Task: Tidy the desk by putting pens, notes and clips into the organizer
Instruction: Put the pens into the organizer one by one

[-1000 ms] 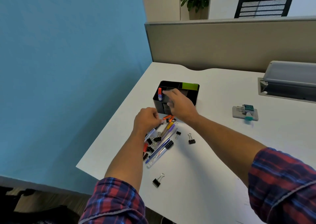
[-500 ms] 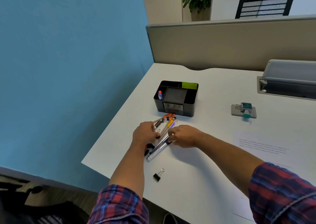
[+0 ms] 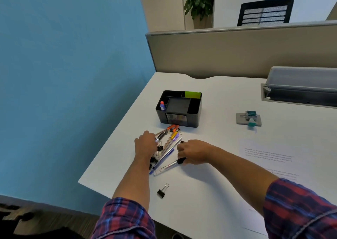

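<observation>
A white desk (image 3: pixel 209 193) fills most of the view, with a blue wall (image 3: pixel 69 74) to its left and a beige partition (image 3: pixel 237 50) along its far edge. A grey tray (image 3: pixel 300 87) sits at the far right of the desk, and printed sheets of paper (image 3: pixel 269 155) lie flat on the right side.

The black organizer (image 3: pixel 179 108) stands upright near the middle of the desk. A green pad of notes (image 3: pixel 193 94) sits in its back right compartment, and a small bottle with a red cap (image 3: pixel 162 105) stands in its left compartment.

Just in front of the organizer lies a loose pile of pens (image 3: pixel 168 146), mixed with several binder clips. The left hand (image 3: pixel 145 145) rests on the left edge of this pile, palm down; its fingers curl over the pens there, but whether they grip anything cannot be told. The right hand (image 3: pixel 194 152) is just right of the pile, with its fingers curled. It holds the black end of a white marker (image 3: pixel 168 166), which lies slanted on the desk at the near side of the pile. A small dark thing shows at the fingertips, too small to make out.

A small grey stamp-like gadget with a teal part (image 3: pixel 249 118) lies well to the right of the organizer. One black binder clip (image 3: pixel 162 192) lies alone on the desk, nearer than the pile and apart from it.
</observation>
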`<control>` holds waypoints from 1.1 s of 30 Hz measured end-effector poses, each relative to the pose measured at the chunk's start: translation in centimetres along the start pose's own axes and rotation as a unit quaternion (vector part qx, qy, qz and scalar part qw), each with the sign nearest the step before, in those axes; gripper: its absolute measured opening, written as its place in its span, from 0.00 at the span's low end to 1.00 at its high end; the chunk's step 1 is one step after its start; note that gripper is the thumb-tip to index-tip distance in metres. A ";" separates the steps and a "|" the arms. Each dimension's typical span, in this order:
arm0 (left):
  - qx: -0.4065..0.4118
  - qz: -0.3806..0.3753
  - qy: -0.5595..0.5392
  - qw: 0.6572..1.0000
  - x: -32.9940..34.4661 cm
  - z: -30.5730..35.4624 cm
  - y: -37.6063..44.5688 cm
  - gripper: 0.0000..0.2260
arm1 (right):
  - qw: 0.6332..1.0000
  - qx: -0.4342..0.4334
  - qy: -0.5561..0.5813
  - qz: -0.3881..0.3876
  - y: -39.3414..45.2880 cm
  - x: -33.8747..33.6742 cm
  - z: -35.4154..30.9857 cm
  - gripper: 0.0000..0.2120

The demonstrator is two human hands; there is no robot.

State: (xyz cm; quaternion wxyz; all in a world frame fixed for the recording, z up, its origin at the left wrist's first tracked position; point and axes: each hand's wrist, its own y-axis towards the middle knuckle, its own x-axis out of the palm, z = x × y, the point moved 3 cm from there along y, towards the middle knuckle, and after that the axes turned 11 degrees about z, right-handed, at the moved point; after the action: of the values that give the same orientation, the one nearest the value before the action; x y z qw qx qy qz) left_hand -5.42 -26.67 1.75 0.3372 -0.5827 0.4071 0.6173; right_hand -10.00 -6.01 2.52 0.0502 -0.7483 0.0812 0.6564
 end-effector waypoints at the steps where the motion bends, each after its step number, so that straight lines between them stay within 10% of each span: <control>1: -0.001 -0.005 0.004 1.000 0.1 0.1 0.1 0.10 | 1.000 0.006 0.000 0.001 -0.2 0.1 0.2 0.11; 11: -0.020 -0.010 -0.045 0.999 0.5 1.3 -0.5 0.12 | 0.973 0.164 0.159 0.030 -0.7 -1.6 3.2 0.09; 19: -0.027 0.105 -0.210 0.972 -4.9 1.1 1.0 0.09 | 0.853 0.235 0.403 0.235 -0.2 -8.3 6.0 0.07; 24: -0.026 0.220 -0.273 0.936 -9.6 0.5 3.9 0.24 | 0.798 0.266 0.375 0.389 0.9 -10.7 7.5 0.09; 33: -0.094 0.295 -0.385 0.869 -12.5 0.4 7.4 0.13 | 0.795 0.313 0.259 0.450 4.3 -11.8 7.6 0.13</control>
State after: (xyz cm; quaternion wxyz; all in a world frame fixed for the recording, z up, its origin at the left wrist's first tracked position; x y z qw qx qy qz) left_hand -11.02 -28.84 14.99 0.2130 -0.1800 0.3379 0.8989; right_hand -19.66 -8.17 13.30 -0.0423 -0.7124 0.6202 0.3256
